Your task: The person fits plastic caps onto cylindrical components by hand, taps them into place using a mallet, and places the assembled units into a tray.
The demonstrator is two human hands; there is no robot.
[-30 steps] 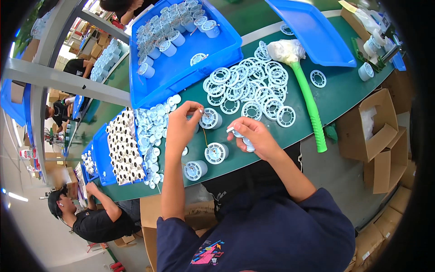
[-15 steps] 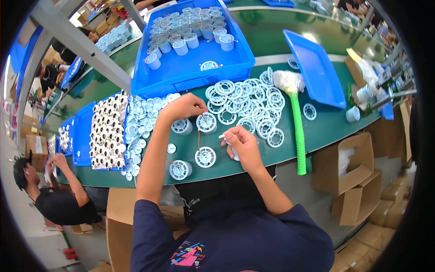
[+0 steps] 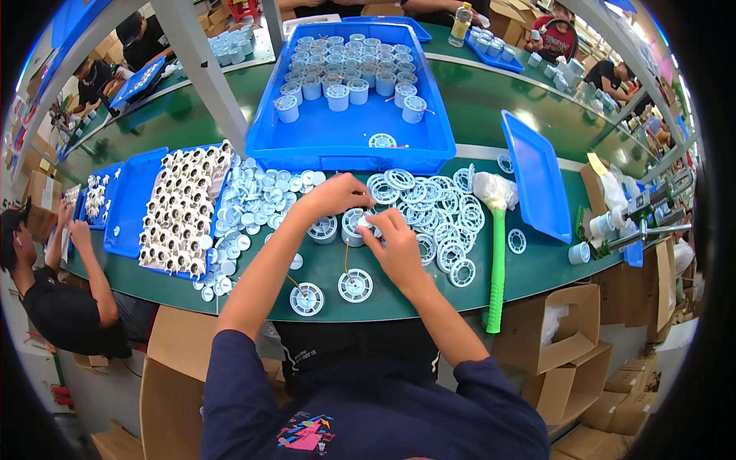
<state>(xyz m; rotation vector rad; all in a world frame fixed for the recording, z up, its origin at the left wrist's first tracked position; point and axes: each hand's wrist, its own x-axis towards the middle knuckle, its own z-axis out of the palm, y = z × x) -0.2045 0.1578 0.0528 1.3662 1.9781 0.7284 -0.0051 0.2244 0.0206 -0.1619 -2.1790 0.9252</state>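
From the head cam, my left hand [image 3: 331, 197] and right hand [image 3: 392, 244] are both pinched on one small white spool [image 3: 355, 225] sitting on the green table [image 3: 537, 268], just near of the big blue bin [image 3: 360, 142]. Loose white flanges [image 3: 437, 211] lie piled to the right, beside a green-handled mallet [image 3: 497, 268], and two more spools [image 3: 331, 291] sit nearer me.

right hand [image 3: 395, 244] now on spool [image 3: 356, 226] — hands together

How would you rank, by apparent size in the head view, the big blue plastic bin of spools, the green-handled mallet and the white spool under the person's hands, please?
1. Big blue plastic bin
2. Green-handled mallet
3. White spool, partly covered by the left hand and right hand
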